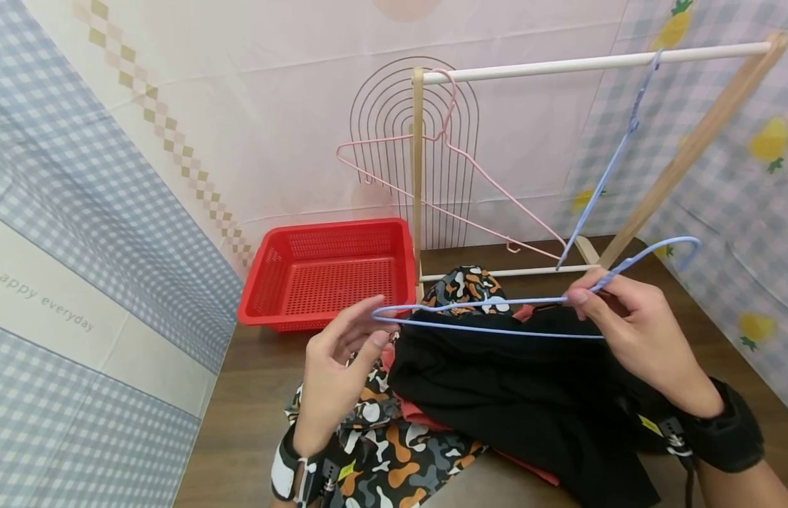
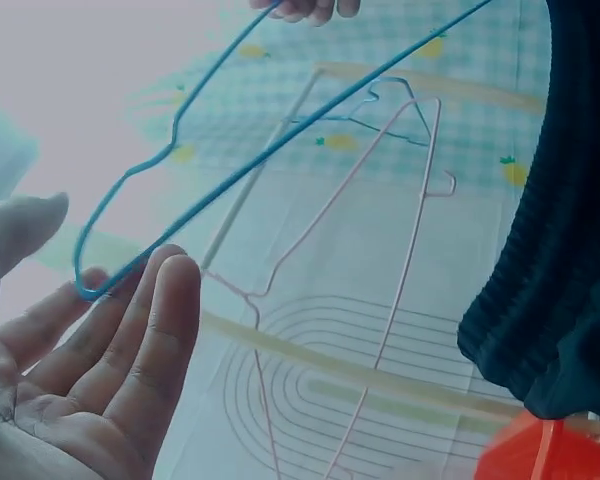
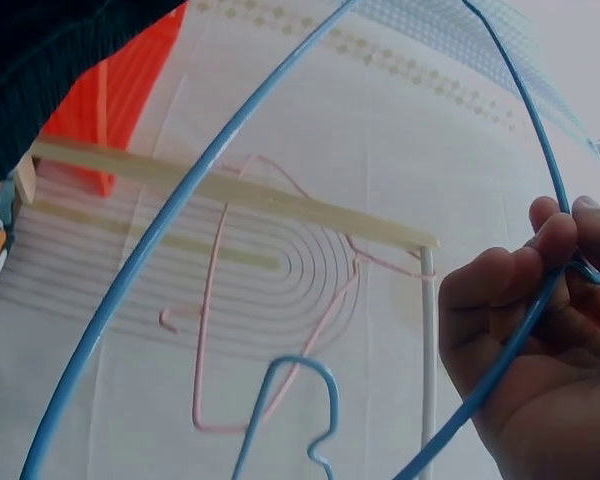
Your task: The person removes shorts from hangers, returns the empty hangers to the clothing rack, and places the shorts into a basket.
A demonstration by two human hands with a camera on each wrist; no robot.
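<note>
A blue clothes hanger (image 1: 476,329) is held level over the clothes. My right hand (image 1: 641,331) pinches it at the neck, below the hook; the right wrist view shows the thumb and fingers (image 3: 510,290) around the wire. At the hanger's other end is my left hand (image 1: 343,367), its fingers extended and the thumb apart. The left wrist view shows that rounded end (image 2: 92,285) against the left fingers. Beneath the hanger lies a black garment (image 1: 495,381) with a gathered waistband (image 2: 505,320). It covers part of a camouflage-patterned garment (image 1: 400,451) and some coral-red cloth (image 1: 422,416).
A red plastic basket (image 1: 326,271) stands at the back left. Behind the clothes rises a rack with a white rail (image 1: 559,67) and wooden posts. A pink hanger (image 1: 495,180) and another blue hanger (image 1: 612,166) hang from it. Printed cloth lines the walls.
</note>
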